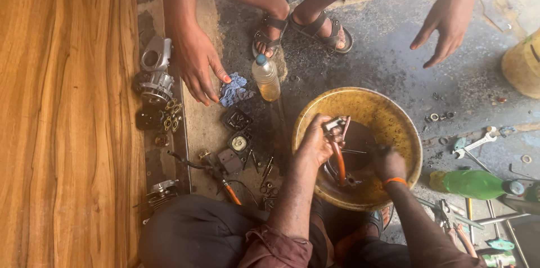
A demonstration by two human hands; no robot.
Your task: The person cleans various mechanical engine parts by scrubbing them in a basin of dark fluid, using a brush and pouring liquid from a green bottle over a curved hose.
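My left hand (316, 143) holds a small metal engine part (334, 125) over a yellow bowl (360, 102) of dark liquid. An orange tube (340, 161) hangs from the part down into the bowl. My right hand (389, 164), with an orange band at the wrist, dips into the liquid; its fingers are closed around something I cannot make out. Another person sits opposite: one of their hands (198, 65) touches a blue rag (235, 91), the other hand (445, 23) hovers open above the floor.
A plastic bottle of amber liquid (266, 78) stands by the rag. Engine parts (154, 74) and small pieces (239, 133) lie on the left. A green bottle (475, 183), a wrench (475, 144) and tools lie on the right. A yellow container (523, 65) is at the far right. The other person's sandalled feet (304, 29) are ahead.
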